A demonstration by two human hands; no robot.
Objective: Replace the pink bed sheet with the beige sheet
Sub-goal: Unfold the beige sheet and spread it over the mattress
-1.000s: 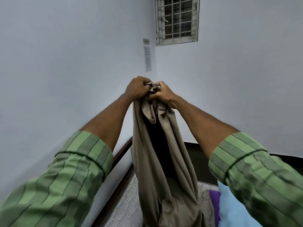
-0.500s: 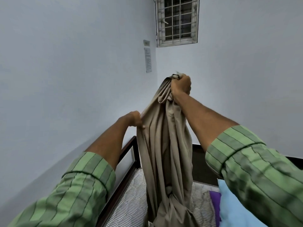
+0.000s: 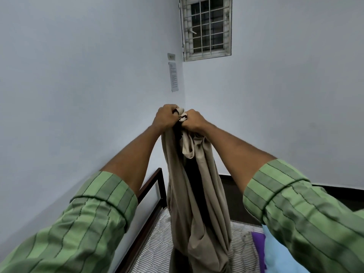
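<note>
The beige sheet point(image 3: 199, 198) hangs in long bunched folds over the bed, held up in front of the room's corner. My left hand point(image 3: 166, 117) and my right hand point(image 3: 194, 120) are side by side at its top, both closed on the gathered edge, knuckles nearly touching. The sheet's lower end reaches down to the bare striped mattress point(image 3: 155, 247). No pink sheet is in view.
A dark bed frame rail point(image 3: 151, 186) runs along the left wall. A light blue pillow point(image 3: 279, 255) with a purple cloth point(image 3: 259, 245) beside it lies at the lower right. A barred window point(image 3: 206, 28) and a paper notice point(image 3: 173, 76) are on the walls.
My left hand rose from lower on the sheet back up beside my right hand, which dropped slightly. Both now grip the top together again.
</note>
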